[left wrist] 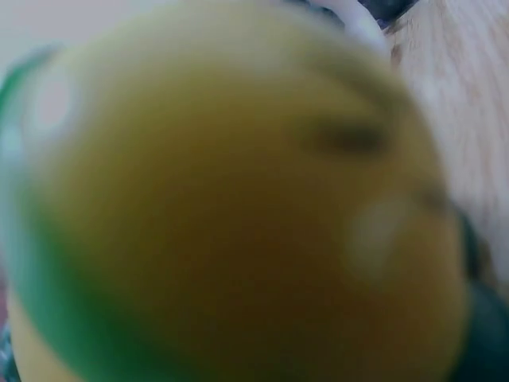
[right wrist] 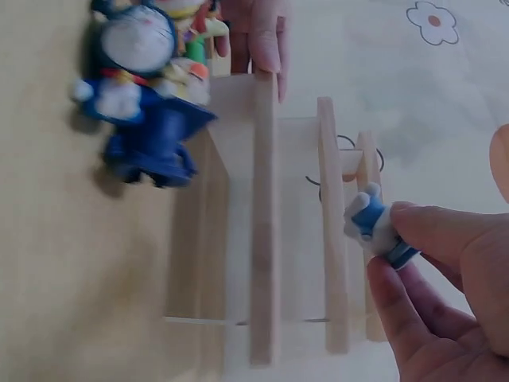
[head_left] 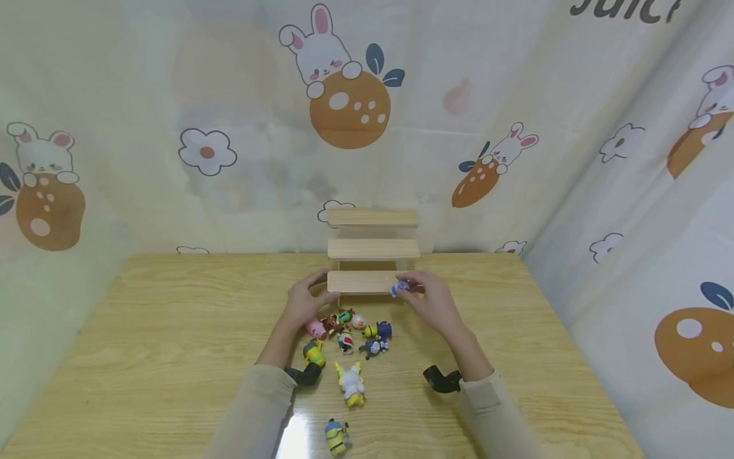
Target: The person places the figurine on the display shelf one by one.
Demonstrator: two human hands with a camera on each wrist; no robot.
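A three-tier wooden step shelf stands toward the back of the table. My left hand grips the left end of its lowest board, thumb at the front edge; the right wrist view shows these fingers at the board's end too. Between thumb and fingers of my right hand is a small blue-and-white figurine, held close over the right end of that lowest board. Filling most of the left wrist view is a blurred yellow figurine with a green band.
Several toy figurines lie clustered before the shelf, among them a pink pig and a dark blue figure. Nearer me lie a white-and-yellow figurine and a minion. A patterned curtain hangs behind the table.
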